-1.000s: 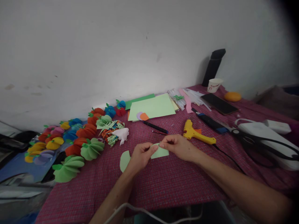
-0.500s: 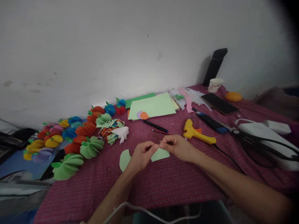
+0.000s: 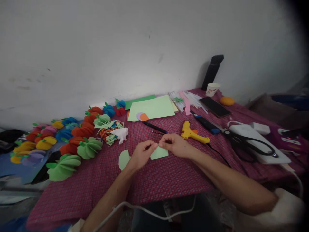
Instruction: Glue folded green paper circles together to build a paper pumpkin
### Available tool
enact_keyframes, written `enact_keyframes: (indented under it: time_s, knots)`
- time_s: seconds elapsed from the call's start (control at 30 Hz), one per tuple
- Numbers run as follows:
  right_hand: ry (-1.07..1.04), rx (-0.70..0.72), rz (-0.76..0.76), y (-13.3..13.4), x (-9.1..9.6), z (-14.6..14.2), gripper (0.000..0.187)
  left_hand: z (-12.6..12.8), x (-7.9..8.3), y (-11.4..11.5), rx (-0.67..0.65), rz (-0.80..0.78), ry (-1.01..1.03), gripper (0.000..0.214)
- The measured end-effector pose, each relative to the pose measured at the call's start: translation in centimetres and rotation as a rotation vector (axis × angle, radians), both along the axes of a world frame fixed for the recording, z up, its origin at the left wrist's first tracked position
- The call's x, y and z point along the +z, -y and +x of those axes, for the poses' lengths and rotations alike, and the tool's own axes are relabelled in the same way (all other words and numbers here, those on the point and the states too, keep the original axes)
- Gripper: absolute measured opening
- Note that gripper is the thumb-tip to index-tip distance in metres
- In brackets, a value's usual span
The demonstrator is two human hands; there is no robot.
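Note:
My left hand and my right hand meet at the fingertips over the near middle of the table, both in a pinch. Whatever lies between the fingers is too small and hidden to make out. Just beneath them is a light green piece of paper with straight edges; whether the fingers touch it I cannot tell. A second light green piece, with a curved edge, lies left of my left wrist. Beyond my right hand rests a yellow hot glue gun, and a black pen lies behind both hands.
Colourful paper pumpkins crowd the left side beside paper scraps. Light green sheets lie at the back. To the right are a utility knife, black-handled scissors, a phone, a paper cup and a white power strip.
The whole view has shifted slightly, so things appear a little further left and higher. My hands keep the same pinch over the green paper.

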State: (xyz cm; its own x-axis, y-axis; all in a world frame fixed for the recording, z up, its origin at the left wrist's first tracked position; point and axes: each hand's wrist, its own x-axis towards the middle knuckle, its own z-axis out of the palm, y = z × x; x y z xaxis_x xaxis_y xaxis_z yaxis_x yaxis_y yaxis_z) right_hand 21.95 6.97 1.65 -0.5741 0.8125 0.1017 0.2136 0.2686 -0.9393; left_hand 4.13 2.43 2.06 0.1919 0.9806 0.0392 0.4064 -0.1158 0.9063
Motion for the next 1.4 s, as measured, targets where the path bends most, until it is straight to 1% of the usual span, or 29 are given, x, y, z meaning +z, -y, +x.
enact_keyframes:
  time_s: [0.1,0.3,0.5,0.67,0.73,0.87,0.97,1.07,1.17,1.3,1.4]
  knots:
    - [0.008,0.004,-0.007,-0.1,0.2,-0.1,0.017,0.0,-0.1,-0.1,0.003,0.002,0.0,0.032]
    - [0.003,0.03,-0.1,0.0,0.6,-0.1,0.02,-0.2,-0.4,-0.3,0.048,0.02,0.004,0.033]
    - [0.046,-0.033,-0.044,-0.2,-0.1,0.0,0.02,-0.2,-0.4,-0.2,0.061,0.024,-0.024,0.032]
    - [0.032,0.03,-0.06,0.1,0.2,0.0,0.025,-0.3,-0.3,-0.3,0.077,0.035,-0.032,0.032]
    - [0.06,0.03,-0.059,0.2,0.4,0.0,0.027,-0.4,-0.3,-0.3,0.096,0.04,-0.033,0.033]
    - [0.122,-0.02,-0.068,0.3,0.4,0.1,0.028,-0.6,-0.5,-0.3,0.076,0.007,-0.056,0.035]
    - [0.1,-0.056,-0.094,0.0,0.3,0.2,0.027,-1.0,-1.0,-0.4,0.068,-0.033,-0.099,0.04]
    - [0.055,-0.048,-0.135,-0.2,0.2,0.2,0.029,-1.6,-1.5,-0.7,0.093,-0.049,-0.136,0.042]
    - [0.039,-0.035,-0.155,-0.4,0.1,0.2,0.032,-2.0,-1.5,-0.7,0.093,-0.055,-0.148,0.042]
    - [0.037,-0.024,-0.174,-0.4,0.0,0.2,0.034,-1.8,-1.2,0.1,0.055,-0.063,-0.13,0.035]
    - [0.058,0.04,-0.199,-0.4,0.0,0.3,0.035,-1.4,-0.9,1.3,0.045,-0.063,-0.086,0.032]
